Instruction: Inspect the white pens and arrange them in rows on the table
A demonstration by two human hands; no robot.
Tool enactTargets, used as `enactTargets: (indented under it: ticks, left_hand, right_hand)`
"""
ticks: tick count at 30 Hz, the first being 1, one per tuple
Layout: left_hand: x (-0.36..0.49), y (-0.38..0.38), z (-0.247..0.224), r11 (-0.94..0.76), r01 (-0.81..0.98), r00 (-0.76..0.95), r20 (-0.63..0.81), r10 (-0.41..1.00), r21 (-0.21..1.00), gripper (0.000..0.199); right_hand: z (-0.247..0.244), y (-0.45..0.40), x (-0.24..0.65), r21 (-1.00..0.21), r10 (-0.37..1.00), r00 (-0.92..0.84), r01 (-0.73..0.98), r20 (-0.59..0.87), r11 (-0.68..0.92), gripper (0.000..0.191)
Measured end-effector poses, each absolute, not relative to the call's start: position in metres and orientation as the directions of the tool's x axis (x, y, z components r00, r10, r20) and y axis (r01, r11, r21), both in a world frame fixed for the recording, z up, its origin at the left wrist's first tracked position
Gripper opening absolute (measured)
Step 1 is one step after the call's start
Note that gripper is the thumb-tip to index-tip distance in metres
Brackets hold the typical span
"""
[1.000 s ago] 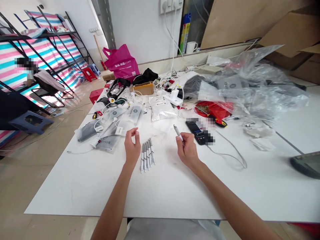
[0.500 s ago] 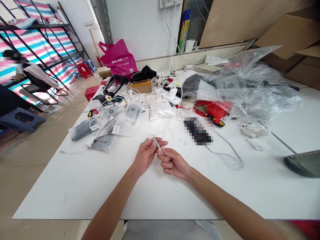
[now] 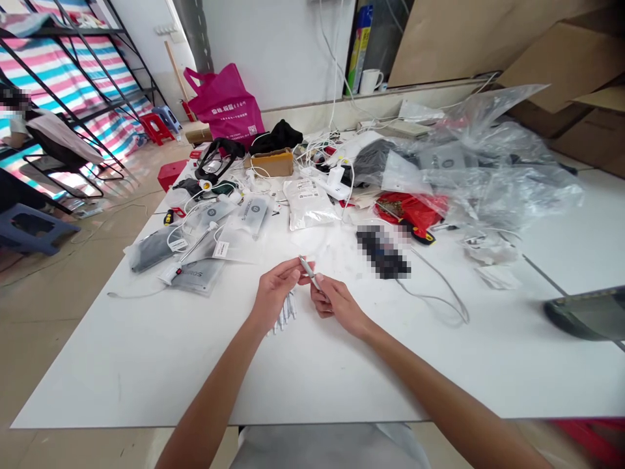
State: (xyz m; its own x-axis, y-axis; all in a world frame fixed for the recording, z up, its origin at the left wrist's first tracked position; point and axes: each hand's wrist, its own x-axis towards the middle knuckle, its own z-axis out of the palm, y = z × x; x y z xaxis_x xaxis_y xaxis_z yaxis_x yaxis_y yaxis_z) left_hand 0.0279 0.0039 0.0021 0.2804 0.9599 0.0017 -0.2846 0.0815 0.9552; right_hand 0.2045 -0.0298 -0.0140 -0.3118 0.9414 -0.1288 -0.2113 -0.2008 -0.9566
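Pink-and-teal striped tarpaulin (image 3: 51, 71) lines a black metal rack at upper left of the frame, with a seated person (image 3: 14, 120) at the far left edge and a blue plastic stool (image 3: 34, 229) on the floor below. A magenta tote bag (image 3: 225, 101) stands beyond the white table (image 3: 97, 365), and a cardboard box (image 3: 271, 163) sits near the table's far edge. Left of centre on the tabletop lie a sealed pouch of grey goods (image 3: 153, 249) and several printed pouches (image 3: 244, 225), tangled with white cables. At lower centre, the left hand (image 3: 276, 293) is mostly closed, its fingertips pinching the upper part of a slim silver-and-white pen (image 3: 310, 272). The right hand (image 3: 339, 305) is half curled, with its fingers at the pen's lower end; whether it grips the pen or only touches it cannot be determined. A group of matching pens (image 3: 284, 314) lies on the tabletop, partly hidden beneath the left hand, so the count cannot be confirmed. Current status: one pen is up between the hands and the group lies unattended. Further right are a white sachet (image 3: 305, 203), a pixelated dark object (image 3: 383, 251) with a grey cable, and a red bag (image 3: 413, 212). Clear polythene sheeting (image 3: 502, 176) covers the right side.
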Motion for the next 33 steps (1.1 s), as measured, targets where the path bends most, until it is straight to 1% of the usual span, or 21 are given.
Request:
enactTargets:
  ticks: [2, 4, 7, 9, 10, 13, 16, 19, 23, 27, 31, 33]
  left_hand:
    - [0.025, 0.005, 0.002, 0.082, -0.254, 0.235, -0.021, 0.972, 0.964, 0.038]
    - [0.023, 0.006, 0.002, 0.072, -0.224, 0.2, -0.027, 0.979, 0.972, 0.038]
    - [0.022, 0.005, 0.005, 0.087, -0.25, 0.298, -0.009, 0.954, 0.964, 0.043]
    - [0.023, 0.004, 0.007, 0.088, -0.277, 0.336, 0.01, 0.942, 0.957, 0.04]
    - [0.024, 0.004, 0.007, 0.082, -0.284, 0.322, 0.014, 0.947, 0.955, 0.036]
    - [0.026, 0.004, 0.005, 0.038, -0.312, 0.191, 0.024, 0.981, 0.949, 0.024]
    - [0.028, 0.006, 0.001, 0.019, -0.334, 0.103, 0.017, 0.995, 0.942, 0.023]
    - [0.029, 0.007, -0.002, 0.023, -0.3, 0.096, 0.006, 0.995, 0.954, 0.025]
    - [0.03, 0.006, -0.002, 0.023, -0.264, 0.105, 0.006, 0.994, 0.964, 0.026]
    - [0.032, 0.005, -0.003, 0.036, -0.273, 0.072, -0.017, 0.997, 0.961, 0.029]
    - [0.034, 0.004, -0.003, 0.015, -0.257, 0.036, -0.005, 0.999, 0.966, 0.031]
    - [0.033, 0.005, -0.002, 0.003, -0.251, 0.011, 0.0, 1.0, 0.968, 0.033]
  right_hand:
    - [-0.014, -0.03, 0.203, -0.943, 0.925, -0.355, -0.241, -0.134, -0.229, 0.051]
    - [-0.014, -0.03, 0.202, -0.954, 0.924, -0.368, -0.227, -0.099, -0.193, 0.05]
    - [-0.015, -0.031, 0.201, -0.964, 0.929, -0.365, -0.219, -0.06, -0.149, 0.042]
    - [-0.015, -0.031, 0.201, -0.965, 0.929, -0.364, -0.217, -0.058, -0.145, 0.041]
    - [-0.015, -0.031, 0.201, -0.97, 0.932, -0.358, -0.201, -0.058, -0.138, 0.041]
    - [-0.014, -0.032, 0.202, -0.992, 0.941, -0.334, -0.089, -0.056, -0.09, 0.041]
    - [-0.013, -0.033, 0.204, -0.996, 0.954, -0.3, 0.084, -0.01, 0.016, 0.044]
    - [-0.014, -0.032, 0.206, -0.97, 0.964, -0.264, 0.222, 0.039, 0.1, 0.033]
    - [-0.013, -0.031, 0.208, -0.958, 0.966, -0.256, 0.267, 0.031, 0.101, 0.029]
    - [-0.011, -0.029, 0.208, -0.933, 0.961, -0.269, 0.322, 0.072, 0.16, 0.036]
    - [-0.015, -0.028, 0.209, -0.924, 0.976, -0.212, 0.36, 0.051, 0.126, 0.023]
    - [-0.018, -0.028, 0.209, -0.93, 0.978, -0.2, 0.344, 0.06, 0.128, 0.024]
